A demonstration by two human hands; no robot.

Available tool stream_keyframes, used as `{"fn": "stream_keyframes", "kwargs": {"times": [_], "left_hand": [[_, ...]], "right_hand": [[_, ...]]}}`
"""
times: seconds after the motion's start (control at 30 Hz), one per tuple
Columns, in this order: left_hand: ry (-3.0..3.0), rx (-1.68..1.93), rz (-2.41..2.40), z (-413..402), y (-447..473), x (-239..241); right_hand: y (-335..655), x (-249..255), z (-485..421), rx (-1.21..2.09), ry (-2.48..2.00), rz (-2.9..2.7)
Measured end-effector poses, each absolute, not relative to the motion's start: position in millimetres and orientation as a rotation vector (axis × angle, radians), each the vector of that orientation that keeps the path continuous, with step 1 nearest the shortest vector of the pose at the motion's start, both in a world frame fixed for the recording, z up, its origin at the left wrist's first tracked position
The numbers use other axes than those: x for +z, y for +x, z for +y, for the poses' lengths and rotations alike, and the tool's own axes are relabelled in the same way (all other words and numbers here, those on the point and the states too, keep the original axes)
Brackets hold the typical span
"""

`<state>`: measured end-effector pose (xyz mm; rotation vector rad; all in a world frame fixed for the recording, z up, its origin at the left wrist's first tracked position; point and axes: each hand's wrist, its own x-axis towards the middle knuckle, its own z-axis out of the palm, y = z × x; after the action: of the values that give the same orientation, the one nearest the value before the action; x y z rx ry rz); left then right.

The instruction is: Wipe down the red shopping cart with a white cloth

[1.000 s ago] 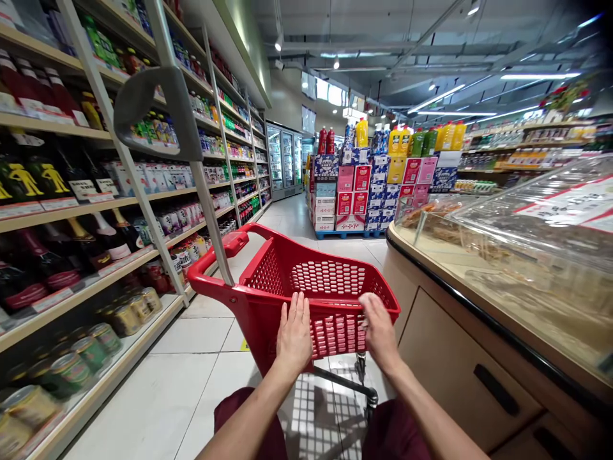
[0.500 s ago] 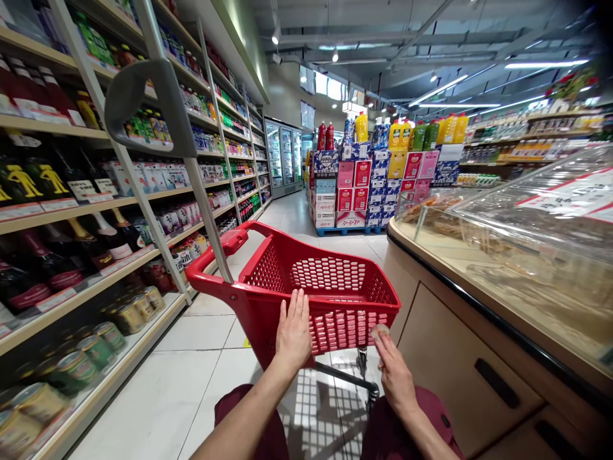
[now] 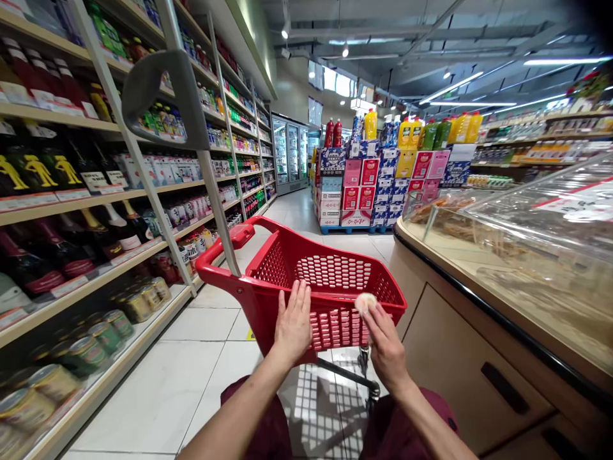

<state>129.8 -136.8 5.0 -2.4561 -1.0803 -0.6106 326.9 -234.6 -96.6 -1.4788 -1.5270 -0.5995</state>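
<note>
A red plastic shopping cart (image 3: 261, 300) with perforated walls stands in front of my knees. My left hand (image 3: 293, 326) lies flat on its near side, fingers stretched just over the top rim. Under the fingers of my right hand (image 3: 387, 351) is a small white wad (image 3: 365, 303), perhaps a cloth or tissue. That hand presses it at the cart's near rim, towards the right end. A metal pole (image 3: 216, 211) with a grey loop handle (image 3: 195, 99) rises from the cart's left part.
Shelves of bottles and cans (image 3: 112, 249) line the left side. On the right, a counter (image 3: 445, 319) with clear covers stands close to the cart. Stacked drink cartons (image 3: 359, 185) stand ahead on a blue pallet, with glass-door fridges (image 3: 290, 150) behind to the left.
My right hand has moved up and left with the white wad, from low beside the cart's right end to its rim. My left hand stays on the side. The view has shifted slightly left.
</note>
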Motion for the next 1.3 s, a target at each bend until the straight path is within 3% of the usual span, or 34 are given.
{"fn": "stream_keyframes", "kwargs": {"times": [0.9, 1.3], "left_hand": [[-2.379, -0.611, -1.096, -121, 79, 14], [-2.41, -0.794, -0.938, -121, 52, 22]], "right_hand": [[245, -77, -201, -0.588, -1.277, -1.856], [209, -64, -181, -0.549, -1.181, -1.869]]}}
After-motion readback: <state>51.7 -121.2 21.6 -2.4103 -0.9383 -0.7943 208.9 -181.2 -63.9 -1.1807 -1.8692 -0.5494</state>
